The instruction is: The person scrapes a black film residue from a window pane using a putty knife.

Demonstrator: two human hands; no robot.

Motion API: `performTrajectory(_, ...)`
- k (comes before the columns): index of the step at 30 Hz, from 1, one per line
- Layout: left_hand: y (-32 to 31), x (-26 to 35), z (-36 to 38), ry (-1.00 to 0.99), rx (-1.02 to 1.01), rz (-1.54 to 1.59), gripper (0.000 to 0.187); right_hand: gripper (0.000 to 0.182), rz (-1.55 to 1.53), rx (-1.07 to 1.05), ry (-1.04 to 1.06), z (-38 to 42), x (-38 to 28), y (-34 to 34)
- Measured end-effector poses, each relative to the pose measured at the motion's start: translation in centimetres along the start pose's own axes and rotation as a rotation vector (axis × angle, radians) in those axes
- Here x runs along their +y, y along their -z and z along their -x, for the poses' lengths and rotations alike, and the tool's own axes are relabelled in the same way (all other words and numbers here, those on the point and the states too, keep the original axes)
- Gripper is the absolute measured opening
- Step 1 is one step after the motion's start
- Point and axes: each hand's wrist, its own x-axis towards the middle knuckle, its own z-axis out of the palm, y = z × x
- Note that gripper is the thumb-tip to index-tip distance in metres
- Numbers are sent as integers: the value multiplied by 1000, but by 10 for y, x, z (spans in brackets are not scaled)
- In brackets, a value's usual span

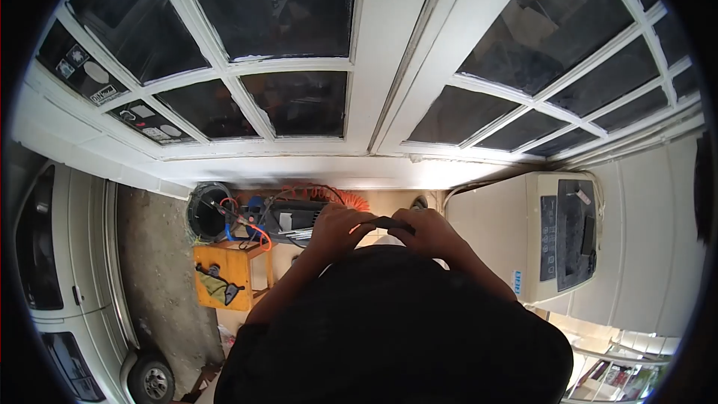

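Both hands meet in front of the dark shirt, near the middle of the view. A small dark strip [384,222] spans the gap between them. My left hand [341,230] has its fingers closed on the strip's left end. On the other side, my right hand [428,232] pinches the right end. What the strip is made of cannot be made out. Below and behind my left hand, coiled orange hose [340,196] lies by the wall.
White paned windows [374,67] stand ahead. A washing machine [550,236] is at the right. To the left are a wooden stool [243,277] bearing a cloth and tool, a black bucket [198,213] and a parked vehicle [82,254].
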Motion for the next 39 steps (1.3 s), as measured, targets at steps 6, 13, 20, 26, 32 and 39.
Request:
performTrajectory(6, 17, 2, 30, -170, -108, -117, 22, 22, -86, 64, -4, 33, -12, -38)
performTrajectory(13, -43, 55, 23, 61, -147, -60, 34, 25, -97, 128, 27, 78, 61, -13)
performTrajectory(20, -146, 123, -39, 44, -368, -202, 45, 30, -146, 187, -213, 168, 176, 33)
performTrajectory(26, -165, 151, -100, -100, 99, 73, 23, 28, 138, 464, -365, 244, 244, 74)
performTrajectory(32, -142, 141, -134, -31, 282, -223, 32, 20, -45, 655, -358, 267, 257, 99)
performTrajectory(39, -113, 160, -172, -196, 420, -285, 30, 14, -262, 524, -286, 243, 256, 85)
